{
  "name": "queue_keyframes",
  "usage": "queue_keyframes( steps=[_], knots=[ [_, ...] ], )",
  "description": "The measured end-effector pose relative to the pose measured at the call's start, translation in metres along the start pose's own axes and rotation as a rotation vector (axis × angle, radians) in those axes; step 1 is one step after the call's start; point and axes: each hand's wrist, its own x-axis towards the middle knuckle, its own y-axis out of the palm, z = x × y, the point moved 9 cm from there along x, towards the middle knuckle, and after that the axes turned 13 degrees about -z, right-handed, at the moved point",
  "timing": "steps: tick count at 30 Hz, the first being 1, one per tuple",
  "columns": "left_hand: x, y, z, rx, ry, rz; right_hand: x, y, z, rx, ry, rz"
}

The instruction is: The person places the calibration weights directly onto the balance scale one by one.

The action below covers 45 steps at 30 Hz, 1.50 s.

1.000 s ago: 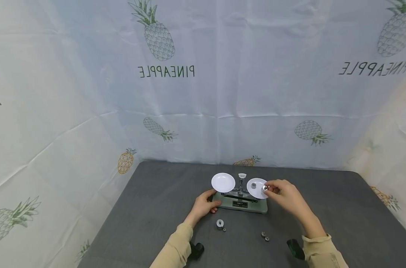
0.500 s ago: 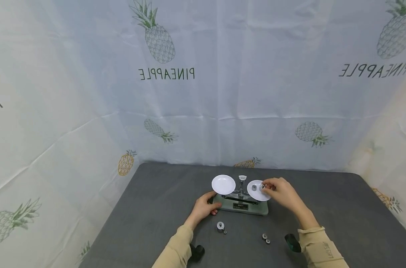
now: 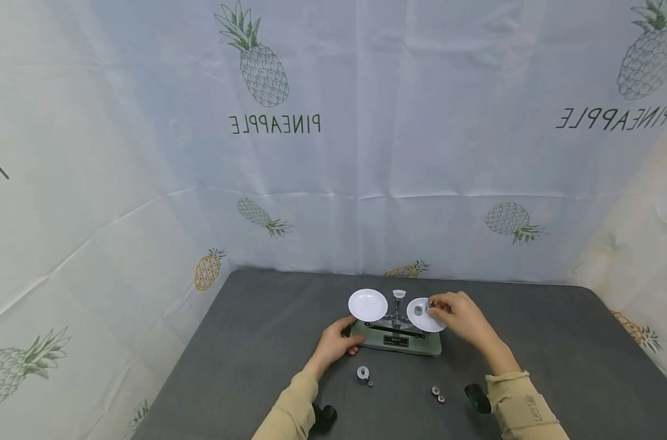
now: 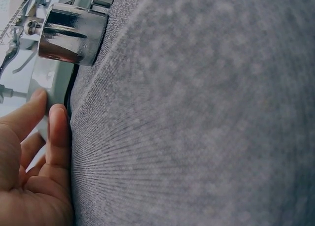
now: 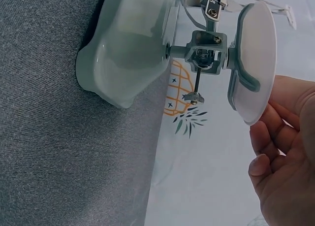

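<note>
A balance scale point(image 3: 424, 346) with a green base and two white pans stands on the dark table. My left hand point(image 3: 331, 346) grips the left end of its base, thumb against the front. In the left wrist view the thumb point(image 4: 35, 105) touches the green base. Over the right pan point(image 3: 435, 324), my right hand point(image 3: 464, 315) pinches a small metal weight point(image 3: 430, 304); whether it touches the pan cannot be told. Another metal weight point(image 3: 418, 310) sits on that pan. The left pan point(image 3: 368, 305) bears nothing. In the right wrist view the pan hides my fingertips and the weight.
In front of the scale stand a larger metal weight point(image 3: 363, 374) and a tiny one point(image 3: 370, 384). Two small weights point(image 3: 438, 394) are further right. A pineapple-print cloth point(image 3: 333, 159) hangs behind the table point(image 3: 256, 360).
My right hand has moved slightly left with the weight, from the right pan's edge to further over the pan. The left hand stays on the base. The head view has shifted slightly.
</note>
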Motion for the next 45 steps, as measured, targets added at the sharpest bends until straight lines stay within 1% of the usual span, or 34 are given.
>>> queue_keyframes(
  steps=[6, 9, 11, 18, 22, 26, 33, 40, 41, 42, 45],
  knots=[
    [-0.002, 0.0, 0.0, -0.001, -0.008, -0.004, -0.001, 0.003, 0.001, 0.0, -0.002, 0.014],
    [-0.001, 0.0, 0.002, 0.005, -0.012, -0.009, -0.002, 0.002, 0.003, -0.005, -0.016, 0.014],
    [0.002, 0.002, 0.007, 0.007, -0.012, -0.016, -0.003, 0.001, 0.004, -0.012, -0.026, 0.005],
    [0.012, 0.007, 0.033, 0.028, -0.015, -0.037, -0.008, -0.008, 0.005, -0.03, -0.054, -0.043],
    [0.014, 0.008, 0.038, 0.005, -0.022, -0.034, -0.014, -0.014, 0.005, -0.026, -0.054, -0.069],
    [0.014, 0.007, 0.038, -0.003, -0.02, -0.03, -0.022, -0.018, 0.005, -0.013, -0.046, -0.089],
    [0.014, 0.007, 0.039, 0.02, -0.024, -0.024, -0.036, -0.024, 0.008, -0.001, -0.057, -0.135],
    [0.012, 0.007, 0.038, 0.017, -0.012, -0.017, -0.048, -0.027, 0.015, 0.022, -0.071, -0.13],
    [0.012, 0.007, 0.037, 0.012, -0.004, -0.018, -0.05, -0.026, 0.015, 0.031, -0.069, -0.124],
    [0.01, 0.006, 0.032, 0.007, -0.001, -0.019, -0.052, -0.026, 0.014, 0.036, -0.067, -0.117],
    [0.003, 0.002, 0.012, 0.003, 0.007, -0.018, -0.059, -0.024, 0.012, 0.053, -0.069, -0.105]
  ],
)
